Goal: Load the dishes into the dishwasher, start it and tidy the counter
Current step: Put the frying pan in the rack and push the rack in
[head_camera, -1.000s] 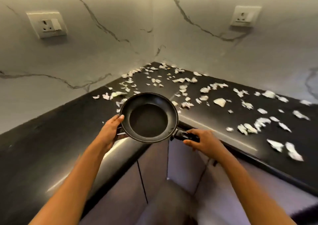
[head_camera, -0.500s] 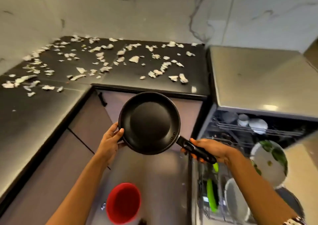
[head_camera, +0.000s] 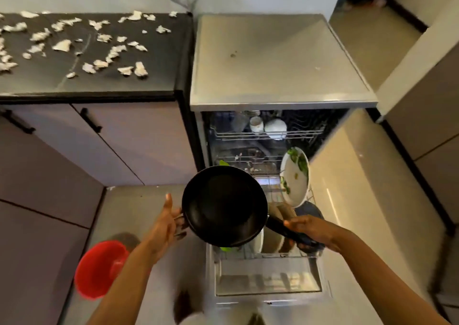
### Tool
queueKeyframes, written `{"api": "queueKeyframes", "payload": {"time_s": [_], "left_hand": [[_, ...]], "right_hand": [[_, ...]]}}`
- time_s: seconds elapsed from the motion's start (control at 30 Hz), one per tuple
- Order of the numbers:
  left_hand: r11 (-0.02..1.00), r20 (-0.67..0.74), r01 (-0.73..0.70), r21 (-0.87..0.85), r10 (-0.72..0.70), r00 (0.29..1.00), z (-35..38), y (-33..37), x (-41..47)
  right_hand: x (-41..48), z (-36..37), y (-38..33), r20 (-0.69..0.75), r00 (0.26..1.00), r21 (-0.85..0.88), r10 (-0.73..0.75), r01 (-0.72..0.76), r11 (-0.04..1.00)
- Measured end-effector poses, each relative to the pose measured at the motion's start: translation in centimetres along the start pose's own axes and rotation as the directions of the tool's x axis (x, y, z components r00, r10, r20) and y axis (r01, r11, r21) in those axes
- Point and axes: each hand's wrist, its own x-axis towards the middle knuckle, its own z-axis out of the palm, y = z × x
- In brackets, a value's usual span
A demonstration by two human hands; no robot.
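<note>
The dishwasher point(head_camera: 278, 61) stands open with its lower rack point(head_camera: 270, 256) pulled out, beside the black counter point(head_camera: 161, 76), which is strewn with pale scraps point(head_camera: 62, 45). A black frying pan point(head_camera: 224, 206) hangs tilted above that rack. The right hand point(head_camera: 310, 230) curls round its handle. The left hand point(head_camera: 166, 222), fingers straight, seems to touch the rim. A soiled white plate point(head_camera: 294, 178) stands on edge in the rack, just right of the pan.
</note>
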Motion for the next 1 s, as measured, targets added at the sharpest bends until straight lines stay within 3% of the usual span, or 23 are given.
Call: {"api": "queueKeyframes", "payload": {"time_s": [0.23, 0.57, 0.73, 0.9, 1.0], "left_hand": [[0.976, 0.132, 0.169, -0.134, -0.152, 0.98, 3.5, -0.7, 4.2], [0.942, -0.002, 0.111, -0.317, -0.118, 0.993, 5.1, -0.4, 14.3], [0.973, -0.131, 0.048, -0.225, -0.079, 0.988, 7.8, -1.4, 19.9], [0.996, -0.164, 0.011, -0.088, -0.026, 0.986, 10.2, -2.8, 26.8], [0.998, -0.184, -0.044, -0.041, 0.035, 0.982, 12.0, -4.6, 31.0]], "right_hand": [[2.5, -6.8, 1.5, -0.057, 0.994, -0.31, -0.093, 0.071, 0.948], [12.6, -14.0, -0.8, -0.02, 0.981, -0.687, -0.195, 0.129, 0.715], [19.0, -17.9, -2.3, -0.012, 0.972, -0.816, -0.235, 0.127, 0.564], [26.2, -21.6, -1.4, 0.002, 0.973, -0.868, -0.23, 0.116, 0.482], [31.2, -23.3, 0.2, 0.02, 0.951, -0.921, -0.309, 0.138, 0.365]]}}
